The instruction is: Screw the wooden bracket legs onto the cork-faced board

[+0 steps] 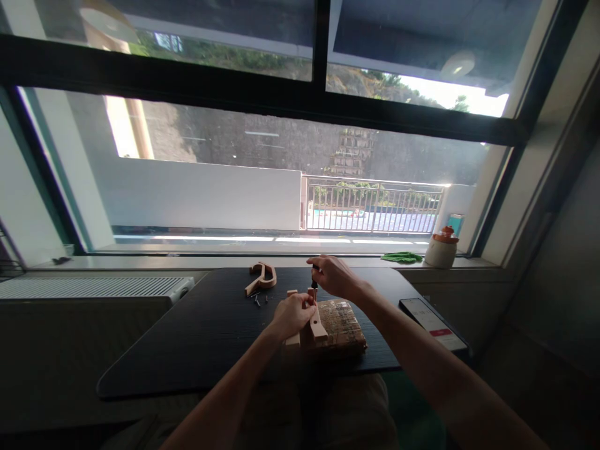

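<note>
My right hand (335,275) is closed around the dark handle of what looks like a screwdriver (314,282), held upright over a pale wooden piece (319,329). The tool's tip is too small to make out. My left hand (291,314) grips that wooden piece near its far end, fingers pinched just below the tool. The piece has a dark hole and leans against a brown, tape-wrapped block (341,325). Another pale wooden part (293,341) shows beneath my left hand, mostly covered by it.
On the black table (187,350), a curved wooden part (268,279) lies at the back, with several small screws (257,301) in front. A phone (434,325) rests at the right edge. The windowsill holds a green cloth (402,257) and a white jar (441,251).
</note>
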`<state>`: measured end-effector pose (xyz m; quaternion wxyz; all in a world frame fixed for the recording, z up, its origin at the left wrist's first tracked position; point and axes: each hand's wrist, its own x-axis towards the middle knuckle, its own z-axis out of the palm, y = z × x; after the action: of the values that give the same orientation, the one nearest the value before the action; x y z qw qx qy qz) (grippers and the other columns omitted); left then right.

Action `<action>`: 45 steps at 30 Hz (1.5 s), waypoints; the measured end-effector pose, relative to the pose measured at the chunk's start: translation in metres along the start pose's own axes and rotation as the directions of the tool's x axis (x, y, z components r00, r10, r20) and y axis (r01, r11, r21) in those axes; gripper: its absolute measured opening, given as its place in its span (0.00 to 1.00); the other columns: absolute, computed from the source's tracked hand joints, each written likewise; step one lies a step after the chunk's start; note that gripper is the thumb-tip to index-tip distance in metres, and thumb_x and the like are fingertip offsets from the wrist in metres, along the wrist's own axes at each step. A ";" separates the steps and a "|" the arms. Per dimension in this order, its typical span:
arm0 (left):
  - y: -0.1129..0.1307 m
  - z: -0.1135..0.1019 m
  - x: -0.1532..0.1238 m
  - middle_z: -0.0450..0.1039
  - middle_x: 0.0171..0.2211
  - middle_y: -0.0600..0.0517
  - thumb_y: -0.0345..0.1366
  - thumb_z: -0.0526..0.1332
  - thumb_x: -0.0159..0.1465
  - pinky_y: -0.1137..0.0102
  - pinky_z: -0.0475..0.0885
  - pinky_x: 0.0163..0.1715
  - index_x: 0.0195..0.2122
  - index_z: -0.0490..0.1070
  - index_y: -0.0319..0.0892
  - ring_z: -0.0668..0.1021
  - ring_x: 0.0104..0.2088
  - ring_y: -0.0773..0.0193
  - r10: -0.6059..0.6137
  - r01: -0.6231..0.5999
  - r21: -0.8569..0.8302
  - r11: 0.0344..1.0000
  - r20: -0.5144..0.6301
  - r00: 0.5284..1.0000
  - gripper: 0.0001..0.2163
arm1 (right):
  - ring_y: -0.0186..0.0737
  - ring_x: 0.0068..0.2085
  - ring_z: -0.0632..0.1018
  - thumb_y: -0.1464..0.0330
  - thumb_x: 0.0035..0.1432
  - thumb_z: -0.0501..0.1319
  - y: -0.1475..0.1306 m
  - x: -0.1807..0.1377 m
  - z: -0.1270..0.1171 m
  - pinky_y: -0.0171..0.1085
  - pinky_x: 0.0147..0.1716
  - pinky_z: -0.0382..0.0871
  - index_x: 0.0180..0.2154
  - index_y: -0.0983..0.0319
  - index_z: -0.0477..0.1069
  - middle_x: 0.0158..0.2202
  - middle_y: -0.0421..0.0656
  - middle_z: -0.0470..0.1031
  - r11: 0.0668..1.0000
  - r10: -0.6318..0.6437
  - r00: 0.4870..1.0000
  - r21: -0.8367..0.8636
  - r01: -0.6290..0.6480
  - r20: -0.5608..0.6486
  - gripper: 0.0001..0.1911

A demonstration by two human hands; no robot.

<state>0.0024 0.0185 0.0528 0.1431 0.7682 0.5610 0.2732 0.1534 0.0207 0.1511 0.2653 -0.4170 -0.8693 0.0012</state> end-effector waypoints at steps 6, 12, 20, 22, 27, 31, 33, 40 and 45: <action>-0.003 0.001 0.001 0.77 0.33 0.52 0.40 0.57 0.59 0.73 0.65 0.38 0.35 0.76 0.45 0.77 0.38 0.60 0.009 -0.009 0.004 1.000 -0.005 1.000 0.09 | 0.41 0.38 0.77 0.67 0.60 0.56 0.000 0.003 0.005 0.34 0.35 0.63 0.48 0.62 0.72 0.40 0.47 0.78 0.998 0.026 1.000 0.054 -0.025 -0.019 0.15; -0.003 0.001 0.002 0.78 0.33 0.52 0.40 0.57 0.60 0.73 0.66 0.36 0.36 0.76 0.45 0.77 0.36 0.61 0.003 -0.003 0.010 1.000 0.001 1.000 0.10 | 0.39 0.36 0.76 0.69 0.58 0.56 0.005 0.002 0.016 0.34 0.35 0.64 0.53 0.62 0.68 0.39 0.47 0.77 0.981 0.050 0.998 0.190 -0.040 -0.049 0.21; 0.001 0.000 0.001 0.77 0.31 0.51 0.39 0.58 0.59 0.73 0.65 0.31 0.36 0.76 0.44 0.77 0.33 0.62 -0.029 0.028 0.035 0.999 0.017 0.999 0.09 | 0.38 0.35 0.77 0.68 0.57 0.58 0.025 -0.007 0.054 0.36 0.34 0.69 0.53 0.64 0.67 0.38 0.45 0.77 0.839 0.164 0.982 0.537 -0.088 -0.095 0.21; 0.000 0.000 0.001 0.77 0.32 0.51 0.38 0.58 0.59 0.73 0.64 0.29 0.36 0.76 0.45 0.77 0.32 0.62 -0.042 0.041 0.046 0.998 0.014 0.999 0.09 | 0.39 0.37 0.77 0.69 0.55 0.58 0.025 -0.010 0.066 0.37 0.37 0.70 0.44 0.65 0.74 0.37 0.45 0.78 0.780 0.169 0.982 0.621 -0.079 -0.087 0.14; -0.003 0.002 0.002 0.77 0.34 0.50 0.38 0.58 0.59 0.73 0.64 0.30 0.37 0.76 0.44 0.78 0.34 0.62 -0.065 0.065 0.064 0.996 0.008 0.998 0.09 | 0.42 0.39 0.78 0.65 0.55 0.59 0.020 -0.017 0.082 0.41 0.39 0.72 0.43 0.64 0.74 0.38 0.46 0.78 0.635 0.217 0.972 0.769 -0.073 -0.086 0.14; -0.003 0.001 0.002 0.78 0.35 0.49 0.39 0.58 0.60 0.73 0.65 0.31 0.39 0.75 0.45 0.78 0.36 0.61 -0.067 0.065 0.065 0.996 0.024 0.998 0.10 | 0.41 0.37 0.77 0.64 0.55 0.59 0.020 -0.020 0.083 0.40 0.37 0.72 0.42 0.64 0.74 0.39 0.48 0.78 0.571 0.260 0.962 0.817 -0.082 -0.086 0.14; -0.002 0.000 0.002 0.78 0.35 0.49 0.39 0.58 0.60 0.73 0.65 0.32 0.39 0.76 0.45 0.78 0.35 0.61 -0.063 0.061 0.063 0.996 0.029 0.998 0.10 | 0.40 0.35 0.77 0.65 0.55 0.59 0.022 -0.022 0.083 0.40 0.36 0.72 0.40 0.64 0.74 0.38 0.47 0.78 0.563 0.263 0.961 0.822 -0.082 -0.085 0.13; -0.003 0.002 0.003 0.77 0.31 0.51 0.39 0.58 0.59 0.73 0.63 0.29 0.38 0.76 0.45 0.77 0.31 0.63 -0.072 0.070 0.053 0.996 0.031 0.997 0.10 | 0.41 0.36 0.78 0.66 0.56 0.58 0.033 -0.027 0.090 0.40 0.37 0.72 0.41 0.63 0.70 0.35 0.46 0.78 0.611 0.294 0.948 0.787 -0.088 -0.122 0.12; -0.003 0.002 0.003 0.76 0.31 0.52 0.39 0.58 0.59 0.73 0.62 0.28 0.39 0.76 0.47 0.76 0.30 0.63 -0.065 0.064 0.051 0.997 0.026 0.998 0.10 | 0.42 0.36 0.79 0.66 0.55 0.59 0.036 -0.028 0.091 0.40 0.37 0.72 0.40 0.63 0.71 0.35 0.45 0.78 0.653 0.283 0.949 0.752 -0.086 -0.137 0.11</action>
<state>0.0017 0.0223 0.0507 0.1405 0.7567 0.5901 0.2437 0.1520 0.0435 0.0522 0.5132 -0.3580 -0.7076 0.3282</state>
